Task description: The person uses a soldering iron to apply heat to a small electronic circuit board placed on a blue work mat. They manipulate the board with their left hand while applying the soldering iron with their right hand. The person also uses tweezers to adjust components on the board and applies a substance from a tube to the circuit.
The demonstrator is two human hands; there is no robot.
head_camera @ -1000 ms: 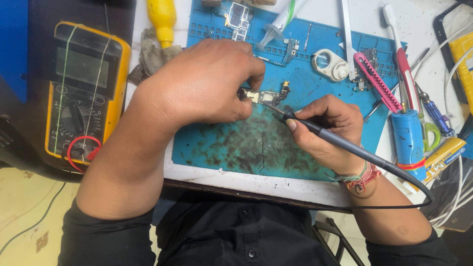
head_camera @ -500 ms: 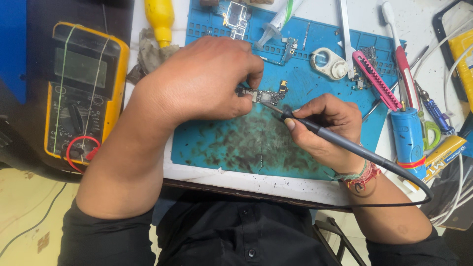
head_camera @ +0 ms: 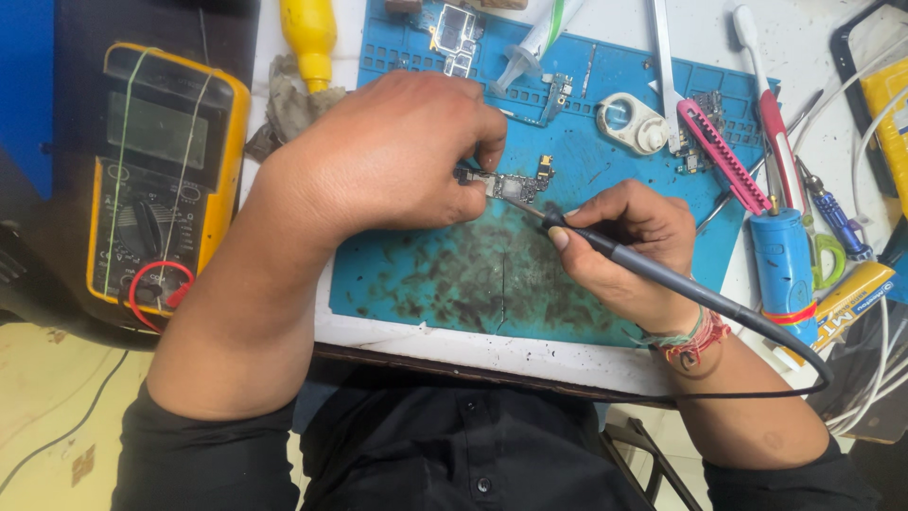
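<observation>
pinching a small circuit board (head_camera: 511, 185), left hand (head_camera: 388, 156); right hand (head_camera: 629, 241) grips soldering iron (head_camera: 662, 274).

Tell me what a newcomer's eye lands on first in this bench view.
First, the two hands at the middle: the left hand pinches a small circuit board on the stained blue work mat, while the right hand holds a dark soldering iron with its tip at the board. Next, the yellow multimeter at the far left.

Black sleeves (head_camera: 203, 454), seemingly beaded wristbands (head_camera: 695, 339)
</observation>
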